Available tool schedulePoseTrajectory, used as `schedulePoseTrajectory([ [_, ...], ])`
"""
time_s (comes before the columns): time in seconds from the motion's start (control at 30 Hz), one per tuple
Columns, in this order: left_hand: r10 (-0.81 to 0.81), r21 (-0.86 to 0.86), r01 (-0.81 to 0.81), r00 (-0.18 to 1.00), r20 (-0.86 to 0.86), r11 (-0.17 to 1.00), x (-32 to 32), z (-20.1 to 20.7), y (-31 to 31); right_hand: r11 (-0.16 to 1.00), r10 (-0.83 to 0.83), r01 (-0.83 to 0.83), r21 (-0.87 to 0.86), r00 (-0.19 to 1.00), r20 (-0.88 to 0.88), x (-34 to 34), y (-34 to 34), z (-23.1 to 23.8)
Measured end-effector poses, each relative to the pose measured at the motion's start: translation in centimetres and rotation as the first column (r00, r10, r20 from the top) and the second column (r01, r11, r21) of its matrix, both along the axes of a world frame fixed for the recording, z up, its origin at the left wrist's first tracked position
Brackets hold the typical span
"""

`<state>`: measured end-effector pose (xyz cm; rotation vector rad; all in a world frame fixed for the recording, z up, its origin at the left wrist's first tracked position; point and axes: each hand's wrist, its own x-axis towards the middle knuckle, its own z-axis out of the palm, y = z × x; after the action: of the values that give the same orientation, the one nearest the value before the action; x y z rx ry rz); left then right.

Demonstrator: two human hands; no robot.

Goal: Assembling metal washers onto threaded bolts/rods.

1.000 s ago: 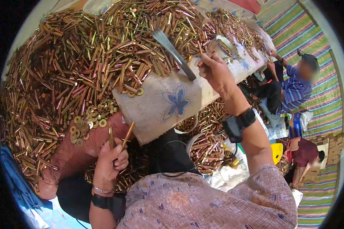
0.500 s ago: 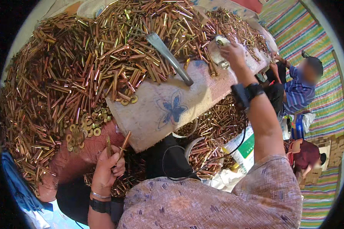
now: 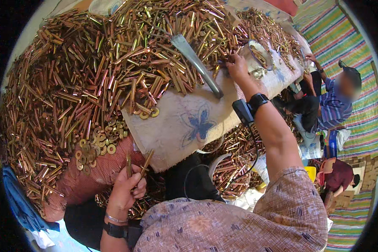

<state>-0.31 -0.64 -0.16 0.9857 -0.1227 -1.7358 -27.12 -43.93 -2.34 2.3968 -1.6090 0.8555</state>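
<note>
Left hand [image 3: 128,187] holds two metal rods [image 3: 129,163] near lower corner of flowered sheet [image 3: 164,126]. Right hand [image 3: 238,68] is at tube pile [image 3: 122,54], sheet's upper edge; its grip, cannot tell.

No words, numbers or signs were readable anywhere, tbh — any marks on the white-and-blue sack [image 3: 308,150] were too small to make out.

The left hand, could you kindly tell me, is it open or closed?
Closed: the left hand curls around slim metal pieces, whose ends stick out.
</note>
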Motion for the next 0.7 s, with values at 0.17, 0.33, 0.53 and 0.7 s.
schedulePoseTrajectory([
  [0.17, -0.028, 0.018, 0.027, 0.999, 0.044, 0.999, -0.1, 0.0, 0.2, 0.976, -0.042, -0.028, 0.218, 0.951, 0.308, 1.1, 4.1, 3.3],
  [0.33, 0.023, 0.001, -0.023, 0.999, 0.043, 1.000, -0.3, 0.5, 0.2, 0.694, -0.039, -0.590, 0.412, 0.541, 0.840, 6.2, 16.0, 8.5],
  [0.53, 0.020, -0.053, -0.017, 0.999, 0.050, 0.998, -0.9, 0.7, 0.4, 0.249, -0.244, -0.872, 0.422, 0.365, 0.899, 11.0, 26.9, 6.2],
  [0.7, 0.060, -0.110, -0.053, 0.997, 0.058, 0.993, -0.5, 0.5, 1.0, 0.231, -0.340, -0.897, 0.377, 0.288, 0.895, 12.6, 29.0, 4.3],
])
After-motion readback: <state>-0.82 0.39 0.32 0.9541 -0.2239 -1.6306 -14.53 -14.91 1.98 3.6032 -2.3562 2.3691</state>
